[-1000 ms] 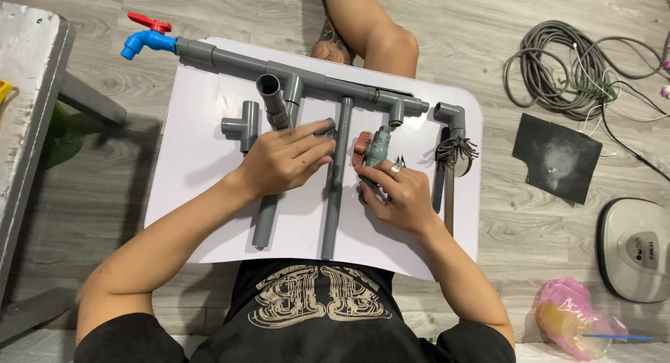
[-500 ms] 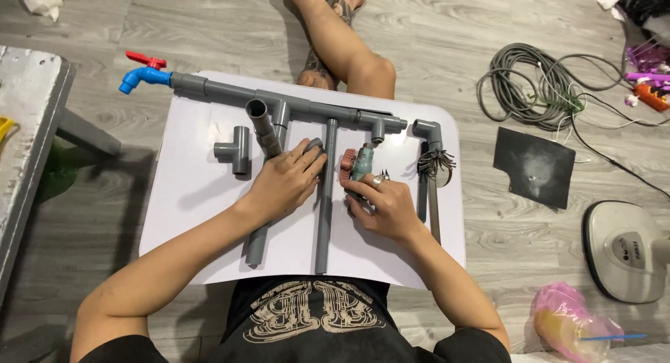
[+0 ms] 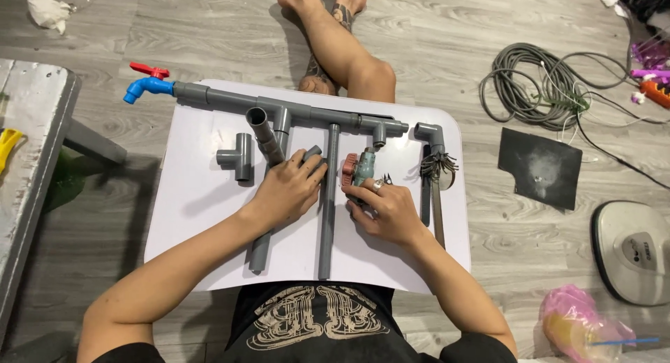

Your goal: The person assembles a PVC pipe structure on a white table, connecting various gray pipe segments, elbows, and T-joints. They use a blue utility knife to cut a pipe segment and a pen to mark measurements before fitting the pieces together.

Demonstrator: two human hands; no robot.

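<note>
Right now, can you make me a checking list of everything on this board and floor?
Surface: white board on a grey wood floor.
Job's things: grey pipe assembly with blue tap; loose tee fitting; upright pipe.
Clutter: pink bag, dark square sheet.
Hands: left hand on a pipe; right hand grips a small green and red tool.
Cables: grey coil.
Surroundings: metal table, white round device.

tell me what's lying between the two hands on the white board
In the head view, a long grey pipe runs upright between the left hand and right hand, joined to the grey pipe assembly above.
</note>
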